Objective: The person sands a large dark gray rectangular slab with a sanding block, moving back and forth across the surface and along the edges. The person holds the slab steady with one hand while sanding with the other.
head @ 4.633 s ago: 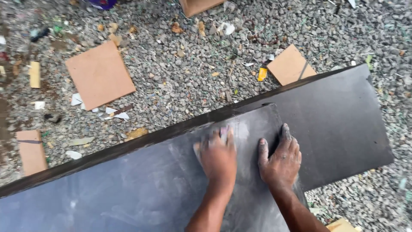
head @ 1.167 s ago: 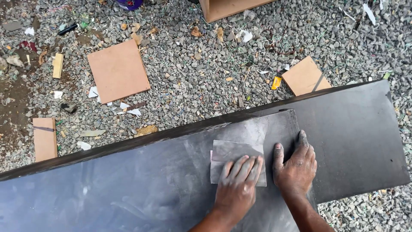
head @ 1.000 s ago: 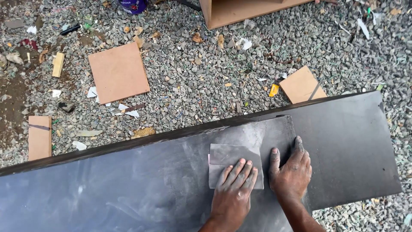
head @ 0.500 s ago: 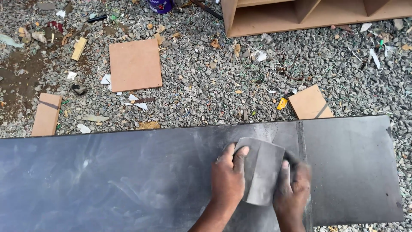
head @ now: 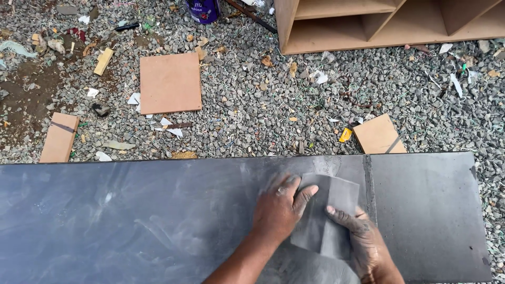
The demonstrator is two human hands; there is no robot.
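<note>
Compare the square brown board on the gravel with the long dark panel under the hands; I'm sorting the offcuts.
The square brown board is small, bare and untouched on the gravel; the long dark panel spans nearly the whole view, streaked with pale dust. Left hand and right hand press a grey sanding sheet on it. Both lie flat.

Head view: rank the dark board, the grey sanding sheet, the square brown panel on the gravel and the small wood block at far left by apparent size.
1. Dark board
2. Square brown panel
3. Grey sanding sheet, partly covered by both hands and nearer the camera, so its place against the panel is unsure
4. Small wood block
</note>
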